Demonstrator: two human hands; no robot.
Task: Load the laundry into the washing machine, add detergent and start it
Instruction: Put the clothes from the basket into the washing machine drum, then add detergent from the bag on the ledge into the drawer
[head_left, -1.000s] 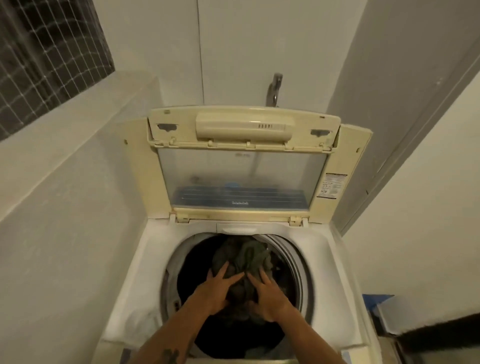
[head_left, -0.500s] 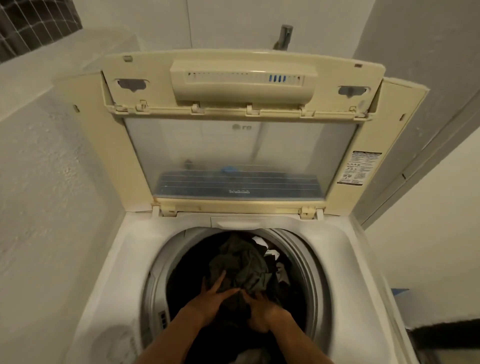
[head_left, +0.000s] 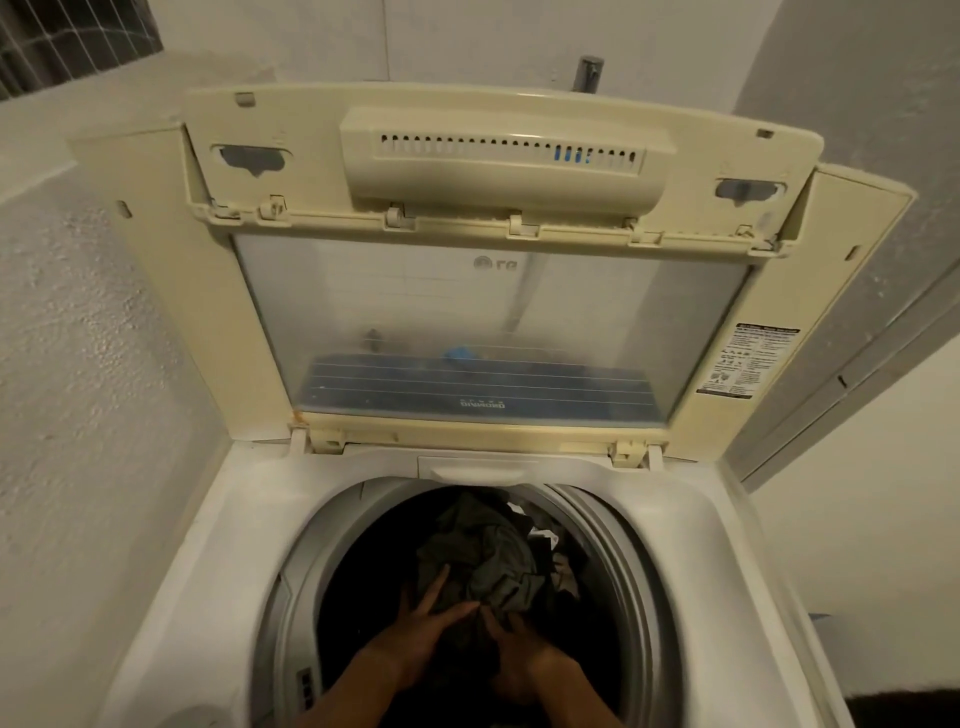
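Lid (head_left: 498, 171) yellowed glossy plastic; drum rim (head_left: 613, 551) grey metal; laundry (head_left: 488, 561) matt crumpled cloth; wall (head_left: 78, 364) rough.

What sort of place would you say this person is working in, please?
Probably a small home laundry corner: a top-loading washing machine with its lid raised, dark laundry in the drum, a tap behind, and plain walls close by.

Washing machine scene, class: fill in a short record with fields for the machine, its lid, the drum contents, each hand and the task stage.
machine: white top-loading washing machine, between two walls
lid: cream lid raised upright at the back, clear window panel
drum: grey-rimmed drum holding a heap of dark laundry
left hand: left hand inside the drum, fingers spread flat on the laundry
right hand: right hand inside the drum, fingers curled into the laundry
detergent: none visible
stage: loading; lid not yet closed
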